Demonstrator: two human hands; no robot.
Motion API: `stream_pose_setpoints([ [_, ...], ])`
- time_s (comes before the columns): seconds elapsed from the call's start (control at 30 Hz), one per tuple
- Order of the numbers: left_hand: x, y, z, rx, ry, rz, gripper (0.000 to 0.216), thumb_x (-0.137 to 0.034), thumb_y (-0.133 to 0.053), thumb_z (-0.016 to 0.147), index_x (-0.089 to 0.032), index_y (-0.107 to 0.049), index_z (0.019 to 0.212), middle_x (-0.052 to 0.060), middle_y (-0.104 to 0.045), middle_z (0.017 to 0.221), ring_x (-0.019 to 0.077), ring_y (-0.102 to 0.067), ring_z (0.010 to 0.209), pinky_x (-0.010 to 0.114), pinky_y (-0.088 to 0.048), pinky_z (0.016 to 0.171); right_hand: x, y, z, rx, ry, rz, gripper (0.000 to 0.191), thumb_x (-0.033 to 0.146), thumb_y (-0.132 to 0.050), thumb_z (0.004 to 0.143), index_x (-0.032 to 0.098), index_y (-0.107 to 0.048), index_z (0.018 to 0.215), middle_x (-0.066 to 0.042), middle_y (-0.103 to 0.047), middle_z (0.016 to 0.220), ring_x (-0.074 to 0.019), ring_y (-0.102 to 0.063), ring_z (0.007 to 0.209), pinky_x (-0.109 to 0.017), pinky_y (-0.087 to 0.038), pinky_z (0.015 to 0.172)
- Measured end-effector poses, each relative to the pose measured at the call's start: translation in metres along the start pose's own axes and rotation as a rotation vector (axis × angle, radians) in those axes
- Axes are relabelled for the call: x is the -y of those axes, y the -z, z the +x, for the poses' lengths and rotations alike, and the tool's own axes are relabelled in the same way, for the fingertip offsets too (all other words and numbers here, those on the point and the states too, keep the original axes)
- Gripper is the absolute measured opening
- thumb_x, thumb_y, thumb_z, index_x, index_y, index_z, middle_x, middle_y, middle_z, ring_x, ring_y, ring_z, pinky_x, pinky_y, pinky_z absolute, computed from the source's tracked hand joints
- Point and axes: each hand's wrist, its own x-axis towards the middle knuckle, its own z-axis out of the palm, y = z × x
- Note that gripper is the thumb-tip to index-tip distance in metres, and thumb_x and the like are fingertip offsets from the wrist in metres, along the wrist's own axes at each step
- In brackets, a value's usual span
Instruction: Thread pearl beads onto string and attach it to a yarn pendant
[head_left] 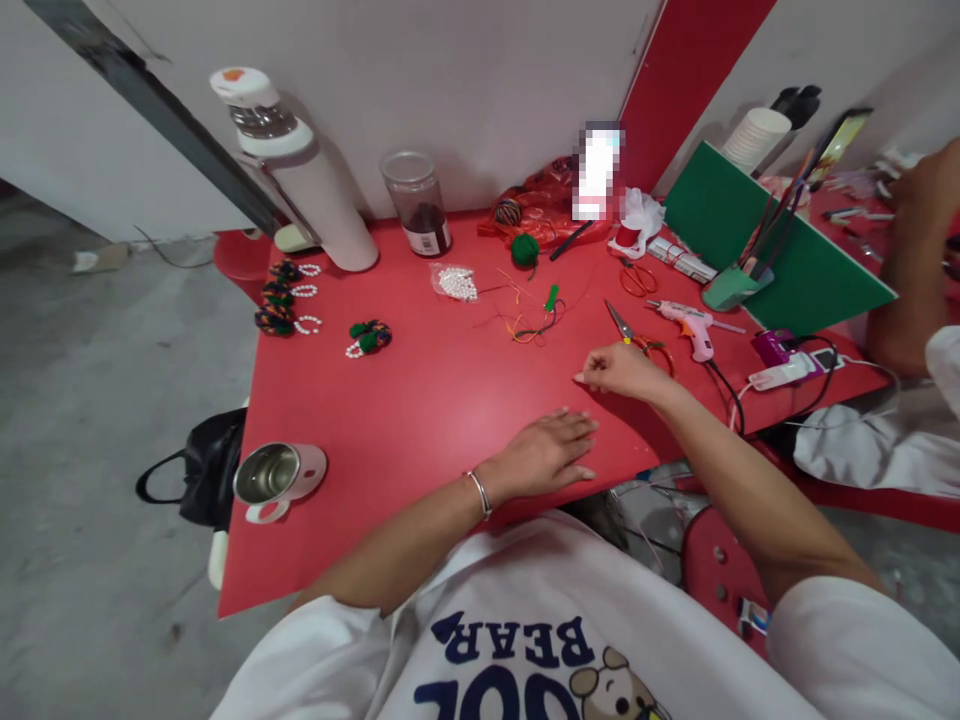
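My left hand (549, 453) lies palm down on the red table (420, 430) near its front edge, fingers stretched out and holding nothing. Just beyond it, my right hand (619, 370) rests on the tabletop with thumb and fingertips pinched together; anything between them is too small to make out. Scissors (621, 322) with orange-red handles lie right behind that hand, the handles partly covered by it. Loose orange and dark yarn strands (532, 332) and a small green piece (553, 297) are farther back. A bag of white beads (456, 283) sits near a green yarn ball (524, 250).
Finished-looking yarn pieces with bead loops (277, 293) line the left edge, beside another such piece (369, 337). A mug (281, 475), tall flask (311, 180) and jar (417, 205) stand on the table. At right are a pink glue gun (694, 325), green divider (787, 245) and another person's arm (911, 260).
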Motion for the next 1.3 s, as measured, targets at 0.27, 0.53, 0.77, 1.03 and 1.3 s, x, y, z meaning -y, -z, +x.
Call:
stream_pose_setpoints([
  [0.27, 0.029, 0.023, -0.010, -0.367, 0.463, 0.153, 0.037, -0.038, -0.052, 0.107, -0.014, -0.076, 0.123, 0.019, -0.071, 0.141, 0.0335, -0.062, 0.141, 0.058, -0.044, 0.125, 0.025, -0.007, -0.005, -0.321, -0.014, -0.296, 0.038, 0.049, -0.056, 0.102, 0.022, -0.080, 0.091, -0.008, -0.079, 0.091, -0.0215, -0.067, 0.080, -0.030, -0.034, 0.064],
  [0.53, 0.013, -0.009, 0.023, -0.078, 0.446, 0.267, 0.112, -0.082, -0.054, 0.093, 0.003, -0.035, 0.163, 0.035, -0.019, 0.173, 0.0462, -0.016, 0.166, 0.065, -0.019, 0.135, -0.039, -0.011, -0.031, -0.523, 0.145, -0.197, 0.031, 0.032, -0.056, 0.099, 0.019, -0.080, 0.114, -0.013, -0.076, 0.118, -0.0278, -0.069, 0.109, -0.040, -0.054, 0.092],
  [0.77, -0.080, -0.079, 0.065, 0.231, -0.146, 0.086, 0.095, -0.073, -0.063, 0.094, 0.002, -0.055, 0.151, 0.028, -0.049, 0.163, 0.0370, -0.041, 0.159, 0.050, -0.031, 0.134, -0.038, 0.020, -0.028, -0.505, 0.177, -0.118, 0.033, 0.035, -0.058, 0.098, 0.018, -0.081, 0.115, -0.012, -0.079, 0.113, -0.0254, -0.074, 0.099, -0.039, -0.055, 0.091],
  [1.03, -0.090, -0.070, 0.047, 0.110, -0.288, -0.077, 0.024, -0.031, -0.057, 0.106, -0.019, -0.077, 0.100, 0.007, -0.081, 0.096, 0.0191, -0.076, 0.079, 0.031, -0.057, 0.062, -0.012, 0.014, -0.020, -0.623, 0.150, 0.038, 0.036, 0.050, -0.061, 0.099, 0.019, -0.079, 0.096, -0.007, -0.077, 0.085, -0.0221, -0.070, 0.079, -0.033, -0.052, 0.077],
  [1.3, -0.001, 0.020, 0.021, -0.424, 0.278, 0.059, 0.034, -0.035, -0.055, 0.105, -0.020, -0.077, 0.083, 0.008, -0.078, 0.089, 0.0220, -0.071, 0.089, 0.045, -0.055, 0.104, 0.032, -0.015, 0.040, -0.663, 0.225, 0.138, 0.039, 0.049, -0.056, 0.104, 0.020, -0.075, 0.087, -0.004, -0.073, 0.082, -0.0191, -0.066, 0.080, -0.029, -0.048, 0.077],
])
